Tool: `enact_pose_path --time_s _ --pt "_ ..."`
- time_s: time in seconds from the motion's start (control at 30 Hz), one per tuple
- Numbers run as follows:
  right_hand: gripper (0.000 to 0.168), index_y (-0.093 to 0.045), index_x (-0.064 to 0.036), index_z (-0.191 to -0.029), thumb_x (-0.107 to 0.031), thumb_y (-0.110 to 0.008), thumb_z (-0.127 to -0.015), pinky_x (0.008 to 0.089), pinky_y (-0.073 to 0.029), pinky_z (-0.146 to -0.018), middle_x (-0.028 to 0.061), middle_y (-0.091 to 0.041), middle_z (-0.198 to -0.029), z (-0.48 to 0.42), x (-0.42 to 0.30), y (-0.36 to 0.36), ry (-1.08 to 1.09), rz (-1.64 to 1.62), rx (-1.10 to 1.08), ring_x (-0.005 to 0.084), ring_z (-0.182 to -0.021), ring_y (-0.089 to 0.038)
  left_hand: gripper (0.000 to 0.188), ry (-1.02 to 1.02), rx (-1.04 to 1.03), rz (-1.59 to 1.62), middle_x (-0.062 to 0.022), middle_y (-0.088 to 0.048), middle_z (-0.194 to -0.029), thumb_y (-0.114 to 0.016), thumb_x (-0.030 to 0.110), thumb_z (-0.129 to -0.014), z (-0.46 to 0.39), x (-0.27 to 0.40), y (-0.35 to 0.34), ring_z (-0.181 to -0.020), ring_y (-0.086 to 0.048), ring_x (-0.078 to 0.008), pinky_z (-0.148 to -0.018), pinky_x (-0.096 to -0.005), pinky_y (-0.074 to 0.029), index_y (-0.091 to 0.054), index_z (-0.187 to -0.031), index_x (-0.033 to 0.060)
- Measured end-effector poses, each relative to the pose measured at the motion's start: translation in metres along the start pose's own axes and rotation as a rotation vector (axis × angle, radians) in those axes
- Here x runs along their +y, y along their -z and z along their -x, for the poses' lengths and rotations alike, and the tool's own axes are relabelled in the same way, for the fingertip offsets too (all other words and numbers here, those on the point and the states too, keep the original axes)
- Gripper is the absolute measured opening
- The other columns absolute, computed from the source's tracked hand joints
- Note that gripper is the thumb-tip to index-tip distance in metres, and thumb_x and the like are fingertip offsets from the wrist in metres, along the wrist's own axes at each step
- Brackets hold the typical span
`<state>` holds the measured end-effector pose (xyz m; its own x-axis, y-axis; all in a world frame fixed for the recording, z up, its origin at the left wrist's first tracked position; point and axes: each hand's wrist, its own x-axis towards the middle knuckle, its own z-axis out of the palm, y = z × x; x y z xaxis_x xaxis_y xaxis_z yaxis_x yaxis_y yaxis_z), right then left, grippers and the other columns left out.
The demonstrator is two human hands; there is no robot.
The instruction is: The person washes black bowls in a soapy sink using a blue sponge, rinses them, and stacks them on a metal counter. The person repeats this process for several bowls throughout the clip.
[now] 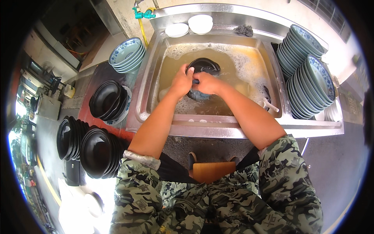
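Observation:
A glossy black bowl [205, 63] is tilted at the surface of cloudy, soapy water [172, 61] in a stainless steel sink [204, 128]. My left hand [182, 81] grips its left rim, the thumb over the edge. Against the near side of that bowl is my right hand [209, 84], its fingers curled. Something dark and bluish shows between the hands, too hidden to name. Just below them, a bluish dark shape [198, 95] lies partly under the water. A white-handled utensil [271, 106] leans at the sink's right front corner.
Stacks of blue-patterned bowls [311, 84] stand right of the sink; another stack [127, 57] is at left. Black bowls [105, 99] sit on the red-and-black side table, and more black bowls [96, 152] nearer me. White bowls [200, 24] and a dark scrubber [244, 30] rest on the back ledge.

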<state>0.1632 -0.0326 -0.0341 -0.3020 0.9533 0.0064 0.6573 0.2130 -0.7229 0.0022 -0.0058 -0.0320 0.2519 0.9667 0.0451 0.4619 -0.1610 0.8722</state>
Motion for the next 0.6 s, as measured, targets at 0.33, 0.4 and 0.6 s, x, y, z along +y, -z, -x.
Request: enact_pose_path --time_s 0.33,0.4,0.6 --pt "0.03 -0.074 0.001 -0.108 -0.016 -0.059 -0.089 0.052 -0.056 -0.09 0.0273 -0.072 -0.11 0.001 0.042 0.017 -0.14 0.525 0.004 0.0449 -0.106 -0.069 0.037 0.104 0.467 0.123 -0.0263 -0.065 -0.131 -0.061 0.018 -0.102 0.007 0.023 0.028 -0.122 -0.064 -0.0399 -0.099 -0.0482 -0.051 -0.057 -0.136 0.0027" --pt "0.031 -0.071 0.001 -0.112 -0.015 -0.058 -0.089 0.0514 -0.052 -0.091 0.0295 -0.07 -0.112 0.003 0.022 0.023 -0.189 0.166 0.13 0.0486 -0.107 -0.066 0.053 0.261 0.502 0.218 -0.0272 -0.059 -0.143 -0.063 0.021 -0.103 0.004 0.008 0.032 -0.127 -0.062 -0.038 -0.103 -0.0437 -0.05 -0.049 -0.146 -0.0054" --pt "0.017 -0.058 -0.003 -0.108 -0.018 -0.062 -0.102 0.0363 -0.048 -0.09 0.0143 -0.069 -0.11 0.01 -0.013 0.03 -0.03 -0.135 0.713 0.0238 -0.101 -0.061 0.025 0.499 0.207 1.104 -0.0177 -0.073 -0.107 -0.058 0.008 -0.1 -0.021 -0.01 0.017 -0.099 -0.073 -0.0374 -0.082 -0.0525 -0.064 -0.065 -0.122 -0.0018"
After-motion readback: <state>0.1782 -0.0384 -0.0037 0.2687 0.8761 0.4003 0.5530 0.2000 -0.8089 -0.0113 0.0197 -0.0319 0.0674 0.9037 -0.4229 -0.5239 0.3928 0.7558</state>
